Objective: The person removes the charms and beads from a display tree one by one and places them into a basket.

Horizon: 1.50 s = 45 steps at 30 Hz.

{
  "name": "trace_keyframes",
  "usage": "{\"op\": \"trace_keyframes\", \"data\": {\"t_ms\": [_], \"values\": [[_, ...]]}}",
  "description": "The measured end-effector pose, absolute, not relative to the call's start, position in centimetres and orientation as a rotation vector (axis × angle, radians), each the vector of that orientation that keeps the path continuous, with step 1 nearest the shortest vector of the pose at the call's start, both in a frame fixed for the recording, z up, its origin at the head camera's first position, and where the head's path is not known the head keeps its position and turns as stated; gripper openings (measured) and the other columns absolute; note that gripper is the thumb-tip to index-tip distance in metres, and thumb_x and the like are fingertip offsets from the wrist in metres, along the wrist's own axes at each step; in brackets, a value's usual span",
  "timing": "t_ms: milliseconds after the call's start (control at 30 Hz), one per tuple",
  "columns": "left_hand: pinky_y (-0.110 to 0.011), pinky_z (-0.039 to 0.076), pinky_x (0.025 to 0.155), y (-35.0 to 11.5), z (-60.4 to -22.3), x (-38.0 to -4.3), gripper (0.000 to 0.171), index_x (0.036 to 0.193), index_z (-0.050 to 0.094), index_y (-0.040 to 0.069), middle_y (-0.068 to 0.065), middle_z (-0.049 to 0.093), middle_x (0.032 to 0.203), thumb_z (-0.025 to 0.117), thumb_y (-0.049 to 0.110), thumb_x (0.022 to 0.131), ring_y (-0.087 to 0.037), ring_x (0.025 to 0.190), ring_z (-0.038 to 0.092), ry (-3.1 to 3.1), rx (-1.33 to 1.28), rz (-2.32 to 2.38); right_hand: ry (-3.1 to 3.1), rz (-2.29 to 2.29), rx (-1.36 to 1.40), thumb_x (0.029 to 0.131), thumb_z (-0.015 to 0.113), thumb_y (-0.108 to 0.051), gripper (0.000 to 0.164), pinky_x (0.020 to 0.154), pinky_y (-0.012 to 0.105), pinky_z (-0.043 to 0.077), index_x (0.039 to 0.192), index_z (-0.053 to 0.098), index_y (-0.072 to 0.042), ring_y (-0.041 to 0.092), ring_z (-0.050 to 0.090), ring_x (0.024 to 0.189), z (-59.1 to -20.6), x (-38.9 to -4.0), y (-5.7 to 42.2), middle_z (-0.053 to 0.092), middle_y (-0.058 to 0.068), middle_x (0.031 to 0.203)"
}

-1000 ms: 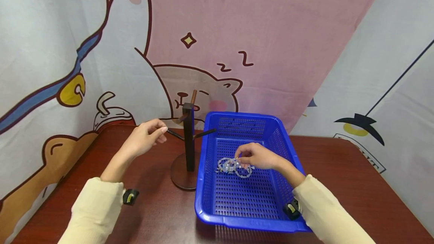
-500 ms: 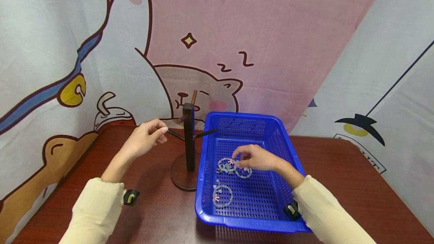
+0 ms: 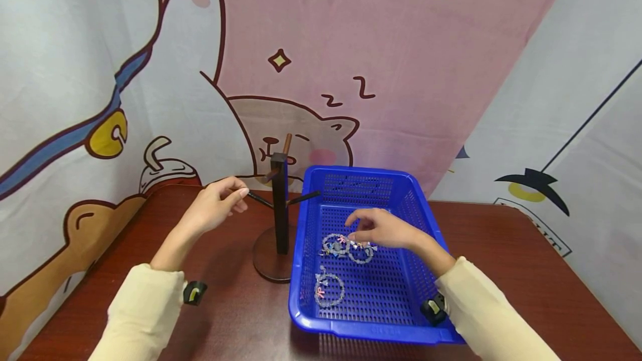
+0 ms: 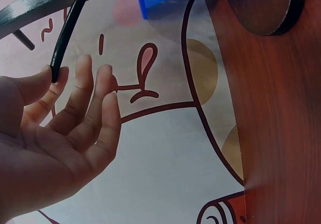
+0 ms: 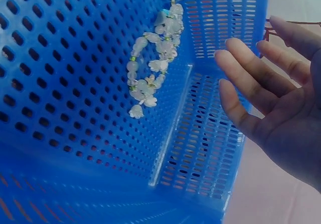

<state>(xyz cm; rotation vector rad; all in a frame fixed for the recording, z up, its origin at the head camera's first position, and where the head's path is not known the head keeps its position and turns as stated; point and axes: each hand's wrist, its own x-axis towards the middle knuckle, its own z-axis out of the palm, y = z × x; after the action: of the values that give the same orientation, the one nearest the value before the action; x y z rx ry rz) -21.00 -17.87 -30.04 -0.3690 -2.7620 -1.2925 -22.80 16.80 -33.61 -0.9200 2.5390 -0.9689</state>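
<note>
Thumb and index finger of my left hand pinch the tip of a black peg on a dark wooden display stand; the other fingers are loosely bent. My right hand hovers inside the blue plastic basket, fingers apart and relaxed, nothing between them. Below its fingertips lie clear beaded bracelets in a bunch, with pale flower beads and a small pink bow. Another beaded bracelet, also with a pink bow, lies separately near the basket's front left corner.
The basket stands on a reddish-brown table, right beside the stand's round base. More pegs stick out of the post, one reaching over the basket's left rim. A cartoon-printed cloth hangs behind.
One bracelet now lies apart at the basket's front left, away from the bunch. My right hand's fingers have let go and spread. The left hand keeps its place on the peg.
</note>
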Motion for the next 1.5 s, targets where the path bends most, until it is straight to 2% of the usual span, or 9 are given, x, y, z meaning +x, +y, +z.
{"op": "trace_keyframes", "data": {"t_ms": [100, 233, 500, 867, 1133, 1333, 1500], "values": [[-0.032, 0.049, 0.067, -17.8, -29.9, -20.9, 0.017, 0.101, 0.058, 0.005, -0.007, 0.065, 0.078, 0.049, 0.019, 0.096, -0.020, 0.075, 0.062, -2.762, -0.362, -1.297, 2.543, -0.980, -0.924, 0.087, 0.063, -0.016, 0.020, 0.052, 0.025, 0.042, 0.104, 0.059, -0.007, 0.010, 0.053, 0.060, -33.0, -22.9, 17.0, 0.058, -0.004, 0.066], [-0.032, 0.049, 0.067, -17.8, -29.8, -20.8, 0.018, 0.101, 0.057, 0.005, -0.008, 0.065, 0.078, 0.048, 0.019, 0.096, -0.022, 0.076, 0.062, -2.756, -0.358, -1.303, 2.542, -1.023, -0.915, 0.087, 0.063, -0.017, 0.022, 0.056, 0.028, 0.046, 0.106, 0.059, -0.005, 0.013, 0.058, 0.063, -32.2, -23.0, 17.5, 0.060, -0.003, 0.070], [-0.030, 0.049, 0.064, -17.9, -29.9, -20.6, 0.019, 0.099, 0.058, 0.005, -0.007, 0.065, 0.076, 0.049, 0.021, 0.096, -0.016, 0.070, 0.061, -2.708, -0.385, -1.320, 2.572, -1.061, -0.881, 0.088, 0.062, -0.016, 0.024, 0.062, 0.031, 0.050, 0.107, 0.058, -0.003, 0.014, 0.061, 0.065, -30.5, -23.0, 19.1, 0.064, 0.000, 0.075], [-0.033, 0.050, 0.067, -17.9, -30.2, -21.0, 0.018, 0.102, 0.058, 0.005, -0.010, 0.065, 0.080, 0.049, 0.018, 0.096, -0.017, 0.073, 0.062, -2.737, -0.358, -1.303, 2.598, -1.099, -0.765, 0.088, 0.061, -0.013, 0.024, 0.063, 0.028, 0.049, 0.108, 0.057, 0.000, 0.029, 0.062, 0.073, -29.1, -23.0, 21.8, 0.064, 0.004, 0.077], [-0.035, 0.049, 0.069, -18.2, -29.9, -20.8, 0.023, 0.102, 0.060, 0.007, -0.005, 0.065, 0.079, 0.049, 0.026, 0.096, -0.017, 0.076, 0.061, -2.773, -0.326, -1.253, 2.678, -1.090, -0.726, 0.089, 0.059, -0.011, 0.023, 0.061, 0.035, 0.050, 0.108, 0.056, 0.002, 0.023, 0.062, 0.070, -28.1, -22.7, 24.4, 0.064, 0.006, 0.077], [-0.034, 0.047, 0.071, -18.9, -29.9, -20.9, 0.029, 0.105, 0.060, 0.008, -0.004, 0.064, 0.082, 0.048, 0.033, 0.095, -0.019, 0.081, 0.059, -2.809, -0.334, -1.217, 2.714, -1.108, -0.695, 0.091, 0.055, -0.010, 0.023, 0.061, 0.031, 0.050, 0.110, 0.055, 0.002, 0.020, 0.062, 0.069, -27.7, -22.1, 27.1, 0.063, 0.013, 0.079], [-0.038, 0.046, 0.073, -20.0, -29.6, -20.7, 0.036, 0.110, 0.058, 0.010, -0.006, 0.066, 0.088, 0.044, 0.041, 0.095, -0.023, 0.087, 0.059, -2.837, -0.345, -1.187, 2.809, -1.084, -0.576, 0.096, 0.048, -0.019, 0.030, 0.064, 0.030, 0.051, 0.117, 0.051, 0.003, 0.016, 0.061, 0.078, -27.8, -21.2, 29.5, 0.062, 0.016, 0.092]]}}
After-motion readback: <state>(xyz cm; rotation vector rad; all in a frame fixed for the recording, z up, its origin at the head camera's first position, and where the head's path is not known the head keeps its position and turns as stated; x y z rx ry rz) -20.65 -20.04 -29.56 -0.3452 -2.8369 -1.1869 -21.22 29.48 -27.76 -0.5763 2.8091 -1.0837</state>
